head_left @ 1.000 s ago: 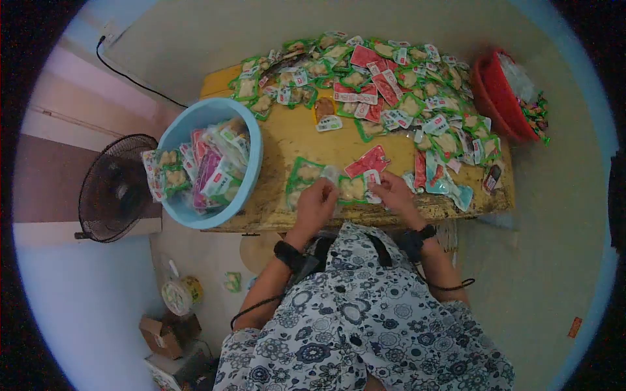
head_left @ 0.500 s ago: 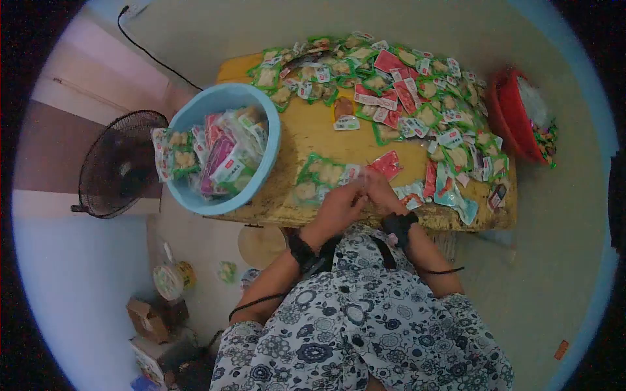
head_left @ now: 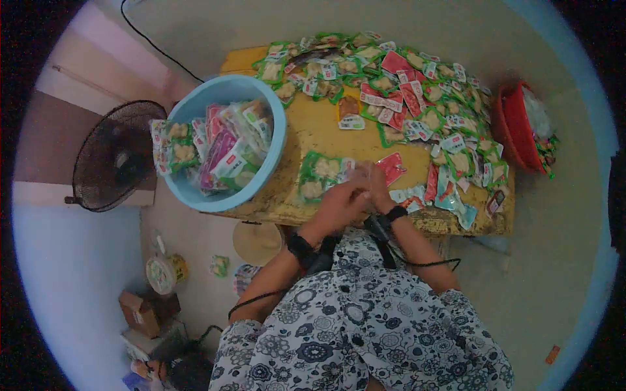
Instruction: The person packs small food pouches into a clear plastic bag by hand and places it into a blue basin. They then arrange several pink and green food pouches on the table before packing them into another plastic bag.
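My left hand and my right hand meet above the near edge of the yellow table, fingers bent and close together. What is between the fingers, if anything, is too blurred and small to make out. Just beyond my left hand lie green-edged clear food packets with pale pieces inside. A red packet is flat on the table beyond my right hand. White-and-red packets lie to the right of my right wrist.
At the left table edge stands a light-blue basin full of packets. Many green and red packets cover the table's back and right. A red basin is at the right. A black fan and a stool stand left and below.
The view has shifted slightly. My hands stay together by the table edge, with the right hand turned a little more upright. The packets around them look unmoved.
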Action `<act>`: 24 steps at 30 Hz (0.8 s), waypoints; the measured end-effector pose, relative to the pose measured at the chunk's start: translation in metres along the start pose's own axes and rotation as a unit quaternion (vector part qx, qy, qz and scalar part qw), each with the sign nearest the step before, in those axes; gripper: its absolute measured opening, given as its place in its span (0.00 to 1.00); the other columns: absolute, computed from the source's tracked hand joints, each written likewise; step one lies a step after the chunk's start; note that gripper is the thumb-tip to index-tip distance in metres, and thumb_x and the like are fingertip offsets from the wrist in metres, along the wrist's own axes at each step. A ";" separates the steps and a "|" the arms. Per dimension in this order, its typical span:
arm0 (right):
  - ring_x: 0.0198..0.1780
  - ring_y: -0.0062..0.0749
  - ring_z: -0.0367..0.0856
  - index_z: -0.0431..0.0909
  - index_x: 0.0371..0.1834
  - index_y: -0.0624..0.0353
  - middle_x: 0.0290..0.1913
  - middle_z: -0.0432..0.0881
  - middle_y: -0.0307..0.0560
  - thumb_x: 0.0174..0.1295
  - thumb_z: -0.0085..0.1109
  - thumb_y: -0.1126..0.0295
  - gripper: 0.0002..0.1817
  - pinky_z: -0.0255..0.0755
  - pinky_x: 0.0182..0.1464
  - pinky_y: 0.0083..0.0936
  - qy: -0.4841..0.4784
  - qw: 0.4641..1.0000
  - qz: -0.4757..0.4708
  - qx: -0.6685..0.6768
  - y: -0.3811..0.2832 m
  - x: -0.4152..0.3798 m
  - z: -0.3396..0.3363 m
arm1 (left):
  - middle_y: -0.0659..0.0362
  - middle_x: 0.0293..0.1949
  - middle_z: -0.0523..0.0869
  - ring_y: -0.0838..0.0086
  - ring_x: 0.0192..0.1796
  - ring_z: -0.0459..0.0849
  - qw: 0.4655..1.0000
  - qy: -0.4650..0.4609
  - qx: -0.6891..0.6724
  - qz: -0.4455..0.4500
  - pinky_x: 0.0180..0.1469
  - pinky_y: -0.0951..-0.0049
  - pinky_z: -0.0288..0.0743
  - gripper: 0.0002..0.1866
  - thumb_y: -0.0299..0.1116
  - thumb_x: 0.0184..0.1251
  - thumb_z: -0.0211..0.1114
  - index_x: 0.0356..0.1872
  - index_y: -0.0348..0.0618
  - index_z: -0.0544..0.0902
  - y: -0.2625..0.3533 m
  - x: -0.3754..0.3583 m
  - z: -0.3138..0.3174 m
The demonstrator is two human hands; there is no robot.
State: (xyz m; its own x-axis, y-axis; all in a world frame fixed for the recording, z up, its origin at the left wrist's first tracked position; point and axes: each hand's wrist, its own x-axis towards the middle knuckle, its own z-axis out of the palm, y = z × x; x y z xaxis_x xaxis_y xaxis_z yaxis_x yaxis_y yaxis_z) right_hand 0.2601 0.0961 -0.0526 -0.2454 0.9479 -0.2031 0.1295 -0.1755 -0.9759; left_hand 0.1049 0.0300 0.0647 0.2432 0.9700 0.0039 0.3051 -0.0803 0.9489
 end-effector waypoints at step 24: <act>0.40 0.26 0.77 0.73 0.46 0.61 0.36 0.78 0.38 0.63 0.64 0.64 0.15 0.73 0.43 0.29 0.018 0.986 0.088 -0.141 -0.050 -0.035 0.000 | 0.50 0.40 0.79 0.52 0.47 0.76 0.964 0.148 0.200 0.094 0.49 0.57 0.72 0.12 0.24 0.50 0.66 0.37 0.39 0.77 -0.078 0.014 -0.041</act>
State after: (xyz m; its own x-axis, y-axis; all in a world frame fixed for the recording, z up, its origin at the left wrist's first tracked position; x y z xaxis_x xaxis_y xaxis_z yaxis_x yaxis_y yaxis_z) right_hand 0.2625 0.0719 0.0035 -0.1609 0.9193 -0.3591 0.4295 -0.2624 -0.8641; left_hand 0.0465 0.0591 0.0036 0.0729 0.9477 0.3108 0.6261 -0.2860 0.7254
